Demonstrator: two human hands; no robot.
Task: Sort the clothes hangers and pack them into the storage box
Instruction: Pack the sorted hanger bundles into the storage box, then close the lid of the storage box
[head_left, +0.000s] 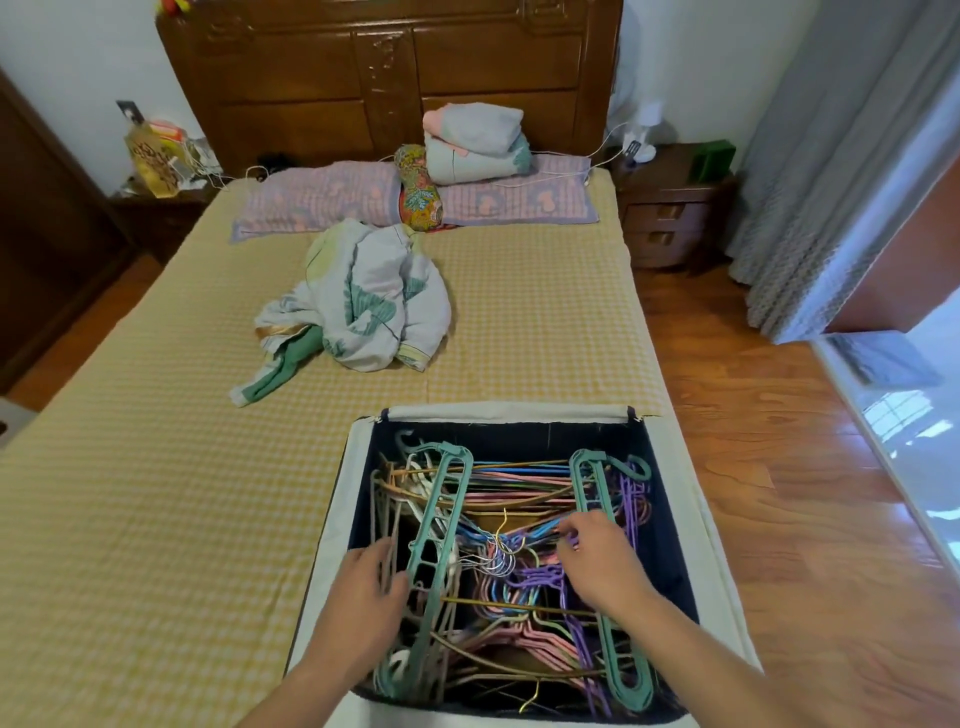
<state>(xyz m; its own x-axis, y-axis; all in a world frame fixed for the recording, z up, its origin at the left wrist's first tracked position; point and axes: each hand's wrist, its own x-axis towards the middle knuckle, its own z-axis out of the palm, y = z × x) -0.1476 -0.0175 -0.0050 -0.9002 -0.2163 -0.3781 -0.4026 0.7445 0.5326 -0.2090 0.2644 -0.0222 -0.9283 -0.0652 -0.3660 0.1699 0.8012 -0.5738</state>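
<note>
Both hands reach into the storage box (675, 467). The left hand (371, 584) lies spread on the hangers (519, 499); the right hand (597, 556) pinches purple ones.

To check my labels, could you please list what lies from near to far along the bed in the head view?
Storage box of hangers → crumpled quilt → purple pillows → folded blankets → wooden headboard.

We see a crumpled quilt (363, 296) on the checked bed (156, 467), two pillows (415, 200) by the wooden headboard (384, 67), and grey curtains (841, 171).
</note>
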